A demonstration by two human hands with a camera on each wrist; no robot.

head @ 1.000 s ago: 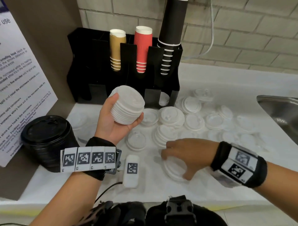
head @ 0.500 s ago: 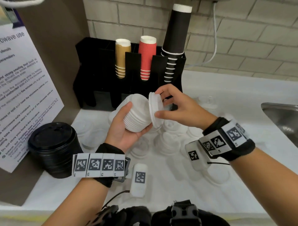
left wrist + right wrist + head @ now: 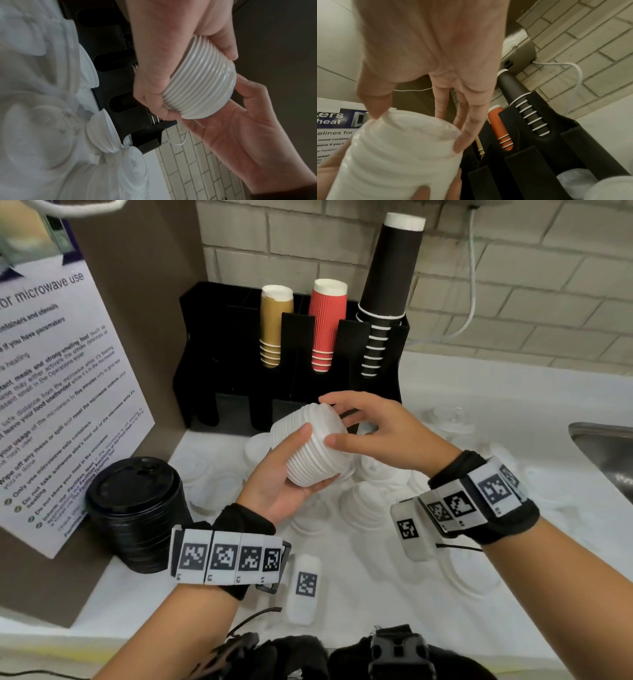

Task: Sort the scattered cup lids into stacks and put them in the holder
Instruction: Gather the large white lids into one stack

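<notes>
Since half a second ago, the single lid my right hand (image 3: pixel 380 429) carried edge-on has gone onto the end of the lid stack (image 3: pixel 313 445); that lid no longer shows apart from the rest.

Nearest: my left hand (image 3: pixel 284 474) cradles the stack from below, tipped on its side, palm under it, thumb (image 3: pixel 301 436) clenched over the ribbed rims. Held sideways, I judge, so the open end faces my right hand for loading.

Right-hand fingers (image 3: pixel 464 136) and thumb curl round the top lid's rim, pressing it home. Whether it has seated square I cannot tell; the wrist view is blurred there.

Below both hands, on the bench (image 3: pixel 376 628): loose white lids (image 3: pixel 373 501), some in short piles, still unsorted. White on white, so their count and edges are hard to make out.

Left of my left hand: a black lid stack (image 3: pixel 137 515), standing upright.

Beyond the fingers: the holder (image 3: pixel 239 378), black, with gold, red and black cups in its upper slots. Its lower bays sit in shadow; what they contain I cannot read.
</notes>
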